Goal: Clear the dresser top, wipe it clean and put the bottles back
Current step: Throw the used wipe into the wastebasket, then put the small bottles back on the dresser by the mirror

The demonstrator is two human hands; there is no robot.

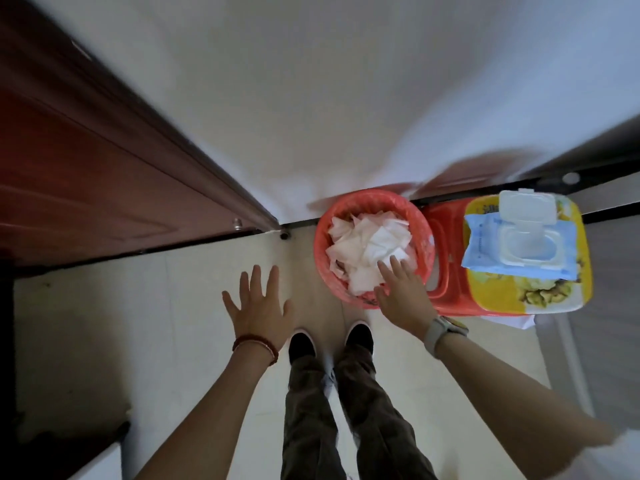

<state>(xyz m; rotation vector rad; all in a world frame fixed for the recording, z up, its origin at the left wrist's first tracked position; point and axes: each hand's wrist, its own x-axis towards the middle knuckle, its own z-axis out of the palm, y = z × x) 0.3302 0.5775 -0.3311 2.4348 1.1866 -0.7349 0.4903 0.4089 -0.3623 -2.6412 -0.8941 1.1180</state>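
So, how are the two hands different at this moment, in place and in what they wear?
The left hand hovers over the bare floor with fingers spread, touching nothing; the right hand reaches over the red bin, fingertips at the white wipes. The left wrist wears a bead bracelet; the right wears a watch. Both are open, palms down.

White wall (311, 98), pale tiled floor (138, 306), dark red-brown door (86, 161).
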